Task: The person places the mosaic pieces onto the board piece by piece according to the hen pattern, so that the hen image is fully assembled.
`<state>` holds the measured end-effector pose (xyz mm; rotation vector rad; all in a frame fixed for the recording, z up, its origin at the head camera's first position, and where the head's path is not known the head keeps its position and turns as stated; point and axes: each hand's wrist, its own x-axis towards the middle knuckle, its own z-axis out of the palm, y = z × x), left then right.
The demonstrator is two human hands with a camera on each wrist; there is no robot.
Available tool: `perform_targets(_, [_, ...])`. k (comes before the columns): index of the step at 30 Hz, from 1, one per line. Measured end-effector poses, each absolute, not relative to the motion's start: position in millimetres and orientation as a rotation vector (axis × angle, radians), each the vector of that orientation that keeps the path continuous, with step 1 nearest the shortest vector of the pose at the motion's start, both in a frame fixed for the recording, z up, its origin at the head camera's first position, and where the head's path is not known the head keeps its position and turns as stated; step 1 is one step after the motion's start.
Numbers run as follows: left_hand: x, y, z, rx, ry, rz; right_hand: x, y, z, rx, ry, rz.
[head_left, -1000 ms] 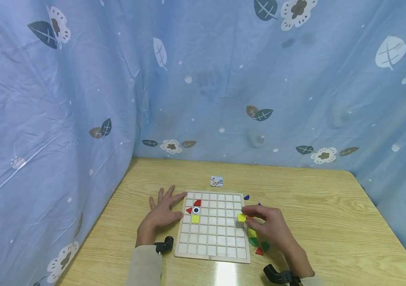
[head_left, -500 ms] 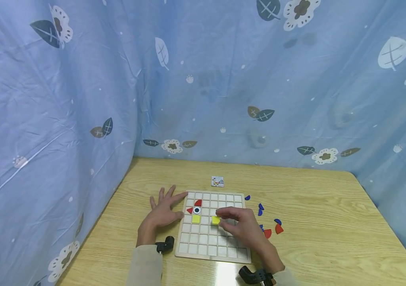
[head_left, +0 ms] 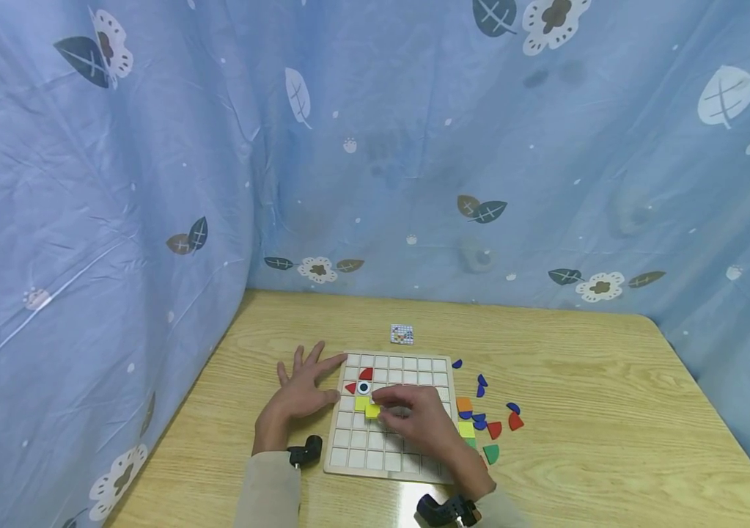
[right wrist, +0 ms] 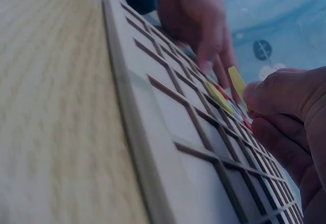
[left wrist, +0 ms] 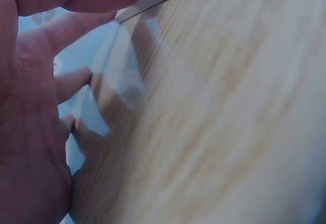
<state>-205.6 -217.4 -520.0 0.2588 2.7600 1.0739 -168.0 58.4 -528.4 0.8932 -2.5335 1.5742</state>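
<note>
A pale wooden grid board [head_left: 407,367] lies on the table, also seen close up as the grid board [right wrist: 168,112] in the right wrist view. On its left side sit a red quarter piece [head_left: 365,375], a red triangle [head_left: 349,388], an eye piece [head_left: 364,387] and a yellow square [head_left: 361,402]. My right hand [head_left: 407,414] pinches a second yellow square tile [head_left: 372,411], seen on edge as the tile [right wrist: 236,84], just right of and below the placed one. My left hand [head_left: 298,392] lies flat with spread fingers on the table against the board's left edge.
Loose coloured pieces [head_left: 480,422] in blue, red, orange, green and yellow lie right of the board. A small pattern card [head_left: 402,334] lies behind it. Blue leaf-print curtains [head_left: 117,220] close in the left and back. Bare wooden table [head_left: 612,411] stretches right.
My right hand carried the yellow tile leftward across the board, from its right edge to beside the placed yellow square. The left hand stayed still.
</note>
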Motion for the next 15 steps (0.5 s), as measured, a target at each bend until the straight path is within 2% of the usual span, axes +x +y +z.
perform_targets(8, [-205, -218, -520, 0.253, 2.752, 1.082, -165, 44, -531, 0.912, -2.57, 1.541])
perform_targets(15, [-205, -218, -520, 0.252, 2.755, 1.085, -163, 37, -533, 0.94, -2.621, 1.324])
